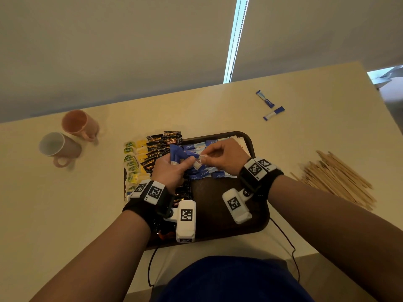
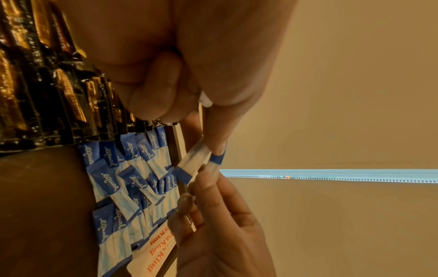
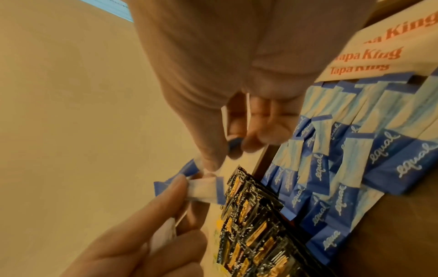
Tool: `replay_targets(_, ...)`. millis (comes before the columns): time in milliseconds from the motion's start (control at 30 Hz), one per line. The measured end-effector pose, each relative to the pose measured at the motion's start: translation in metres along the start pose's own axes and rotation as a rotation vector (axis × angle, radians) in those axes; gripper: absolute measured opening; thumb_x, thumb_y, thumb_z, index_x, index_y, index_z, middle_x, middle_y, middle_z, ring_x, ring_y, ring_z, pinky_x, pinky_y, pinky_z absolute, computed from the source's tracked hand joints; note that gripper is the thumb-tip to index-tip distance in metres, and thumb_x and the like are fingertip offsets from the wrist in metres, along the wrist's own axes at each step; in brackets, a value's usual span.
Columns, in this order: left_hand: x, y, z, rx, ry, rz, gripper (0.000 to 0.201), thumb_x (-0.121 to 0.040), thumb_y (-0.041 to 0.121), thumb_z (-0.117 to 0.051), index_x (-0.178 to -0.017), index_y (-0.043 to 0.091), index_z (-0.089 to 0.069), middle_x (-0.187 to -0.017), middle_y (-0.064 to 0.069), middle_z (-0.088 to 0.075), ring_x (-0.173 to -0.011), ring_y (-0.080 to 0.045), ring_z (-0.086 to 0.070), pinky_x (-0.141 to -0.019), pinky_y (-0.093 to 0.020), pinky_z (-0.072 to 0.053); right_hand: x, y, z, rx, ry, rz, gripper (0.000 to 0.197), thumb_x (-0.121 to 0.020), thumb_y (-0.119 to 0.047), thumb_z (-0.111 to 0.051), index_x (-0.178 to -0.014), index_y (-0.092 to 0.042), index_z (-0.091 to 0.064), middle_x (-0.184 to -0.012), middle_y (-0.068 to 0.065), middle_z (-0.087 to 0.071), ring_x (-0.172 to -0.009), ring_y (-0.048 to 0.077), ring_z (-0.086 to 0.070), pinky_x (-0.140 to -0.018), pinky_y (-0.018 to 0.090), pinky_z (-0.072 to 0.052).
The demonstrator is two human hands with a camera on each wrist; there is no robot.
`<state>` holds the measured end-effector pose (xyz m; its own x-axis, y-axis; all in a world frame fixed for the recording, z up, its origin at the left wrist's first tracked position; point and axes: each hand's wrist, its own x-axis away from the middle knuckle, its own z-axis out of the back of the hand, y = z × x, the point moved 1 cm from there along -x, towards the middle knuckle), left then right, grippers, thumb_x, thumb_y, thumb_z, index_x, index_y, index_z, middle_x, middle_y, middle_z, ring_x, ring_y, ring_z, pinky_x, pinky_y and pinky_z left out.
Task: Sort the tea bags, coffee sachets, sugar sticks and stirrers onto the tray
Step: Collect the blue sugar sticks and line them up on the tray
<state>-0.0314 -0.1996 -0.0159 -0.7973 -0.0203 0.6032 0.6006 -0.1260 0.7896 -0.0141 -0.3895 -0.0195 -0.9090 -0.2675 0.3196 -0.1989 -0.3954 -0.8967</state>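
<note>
left hand [image 1: 172, 168] is curled round a bunch of sugar sticks [image 1: 177, 154], held just above the tray [image 1: 248, 138]. right hand [image 1: 222, 156] is pinched on the end of one stick [image 1: 199, 163] lying crosswise between the hands, nearer the right. rows of sticks are laid directly beneath. farther right, two loose sticks [image 1: 270, 105] and stirrers [image 1: 335, 177] are left on the table [image 1: 218, 105].

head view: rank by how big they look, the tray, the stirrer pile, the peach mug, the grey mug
1. tray, though hands hide much of it
2. stirrer pile
3. and 4. peach mug and grey mug: they look alike, so no ranking.
</note>
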Motion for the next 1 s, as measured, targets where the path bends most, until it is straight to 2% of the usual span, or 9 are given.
replay_targets(167, 0.003, 0.004, -0.002, 0.037, -0.023, 0.017, 0.015, -0.088, 0.024, -0.073, -0.093, 0.012, -0.065, -0.049, 0.009, -0.050, -0.039, -0.006, -0.039, -0.044, -0.027, -0.032, -0.001, 0.006, 0.003, 0.076, 0.124, -0.012, 0.011, -0.079, -0.020, -0.080, -0.086, -0.013, -0.075, -0.075, -0.001, -0.072, -0.063, 0.003, -0.062, -0.062, 0.018, -0.052)
replay_targets(333, 0.003, 0.007, -0.005, 0.077, 0.064, 0.041, 0.010, -0.091, 0.020, -0.071, -0.084, 0.016, -0.064, -0.050, 0.008, -0.050, -0.041, -0.009, -0.039, -0.046, -0.026, -0.031, 0.001, 0.003, 0.004, 0.116, 0.082, -0.029, 0.023, -0.074, -0.028, -0.084, -0.091, -0.016, -0.074, -0.079, 0.001, -0.071, -0.066, 0.005, -0.060, -0.062, 0.020, -0.050)
replay_targets(533, 0.003, 0.008, -0.003, 0.097, 0.092, 0.039, 0.008, -0.088, 0.021, -0.074, -0.084, 0.017, -0.068, -0.069, -0.003, -0.066, -0.047, -0.010, -0.049, -0.047, -0.027, -0.034, 0.005, 0.001, 0.006, -0.069, 0.055, -0.097, 0.018, -0.084, -0.031, -0.075, -0.087, -0.013, -0.075, -0.070, 0.007, -0.068, -0.058, 0.014, -0.057, -0.059, 0.031, -0.049)
replay_targets(600, 0.004, 0.008, -0.004, 0.098, 0.078, 0.046, 0.008, -0.089, 0.020, -0.073, -0.086, 0.015, -0.067, -0.059, 0.001, -0.056, -0.042, -0.008, -0.042, -0.044, -0.025, -0.032, 0.006, 0.002, 0.006, -0.145, 0.039, -0.166, 0.022, -0.083, -0.031, -0.077, -0.084, -0.009, -0.073, -0.067, 0.011, -0.064, -0.057, 0.019, -0.054, -0.057, 0.032, -0.046)
replay_targets(667, 0.007, 0.009, -0.005, 0.080, 0.066, 0.062, 0.008, -0.089, 0.019, -0.072, -0.087, 0.014, -0.066, -0.050, 0.008, -0.050, -0.039, -0.006, -0.038, -0.043, -0.025, -0.031, 0.005, 0.003, 0.006, -0.121, 0.033, -0.210, 0.022, -0.082, -0.034, -0.077, -0.082, -0.012, -0.071, -0.067, 0.006, -0.065, -0.055, 0.012, -0.056, -0.057, 0.027, -0.046)
replay_targets(733, 0.008, 0.009, -0.006, 0.055, 0.084, 0.060, 0.010, -0.088, 0.020, -0.073, -0.083, 0.015, -0.065, -0.047, 0.011, -0.049, -0.041, -0.007, -0.039, -0.046, -0.027, -0.032, 0.004, 0.001, 0.007, 0.010, 0.101, -0.213, 0.021, -0.080, -0.039, -0.078, -0.081, -0.019, -0.070, -0.071, -0.003, -0.066, -0.058, 0.002, -0.058, -0.060, 0.024, -0.047)
replay_targets(833, 0.006, 0.010, -0.007, -0.010, 0.148, 0.008, 0.017, -0.086, 0.020, -0.075, -0.073, 0.019, -0.064, -0.049, 0.010, -0.053, -0.045, -0.009, -0.044, -0.052, -0.029, -0.036, 0.002, -0.004, 0.009, 0.189, 0.277, -0.236, 0.032, -0.081, -0.044, -0.075, -0.082, -0.012, -0.069, -0.073, 0.000, -0.068, -0.066, 0.011, -0.063, -0.068, 0.030, -0.054)
replay_targets(900, 0.005, 0.013, -0.008, -0.055, 0.164, -0.042, 0.018, -0.085, 0.020, -0.076, -0.072, 0.020, -0.063, -0.051, 0.010, -0.056, -0.045, -0.008, -0.045, -0.054, -0.028, -0.036, 0.002, -0.010, 0.006, 0.098, 0.227, -0.321, 0.046, -0.088, -0.051, -0.064, -0.085, -0.005, -0.069, -0.068, 0.006, -0.071, -0.061, 0.020, -0.069, -0.066, 0.034, -0.059)
replay_targets(1000, 0.008, 0.017, -0.010, -0.118, 0.138, -0.117, 0.014, -0.086, 0.019, -0.075, -0.076, 0.019, -0.066, -0.059, 0.006, -0.059, -0.043, -0.003, -0.046, -0.055, -0.027, -0.037, 0.002, -0.017, 0.004, -0.097, 0.100, -0.463, 0.052, -0.092, -0.056, -0.056, -0.105, -0.005, -0.060, -0.069, 0.011, -0.073, -0.059, 0.023, -0.071, -0.055, 0.031, -0.058)
